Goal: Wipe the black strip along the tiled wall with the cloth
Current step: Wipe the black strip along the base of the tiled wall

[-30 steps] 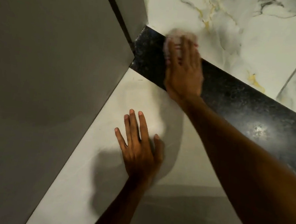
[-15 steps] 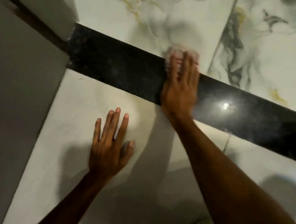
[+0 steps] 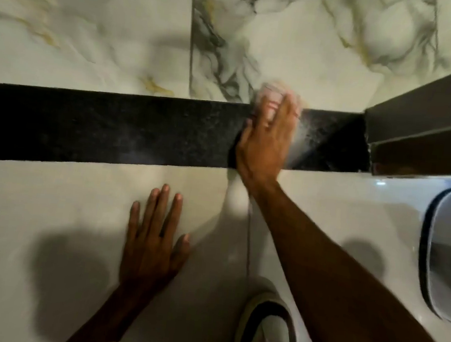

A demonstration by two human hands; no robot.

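No writing can be read anywhere. The right hand point(image 3: 265, 144) presses flat, fingers together, on a pale cloth point(image 3: 274, 95) at the black strip point(image 3: 112, 129), the cloth showing beyond its fingertips. The left hand point(image 3: 151, 241) lies spread flat on the pale tile point(image 3: 50, 203) below the strip.

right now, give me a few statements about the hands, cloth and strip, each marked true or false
1. The right hand presses the cloth on the black strip. True.
2. The left hand holds the cloth. False: it lies flat and empty on the pale tile below the strip.
3. The cloth peeks out past the right fingertips. True.
4. The strip runs vertically. False: it runs side to side.
5. A shoe shows near the bottom. True.
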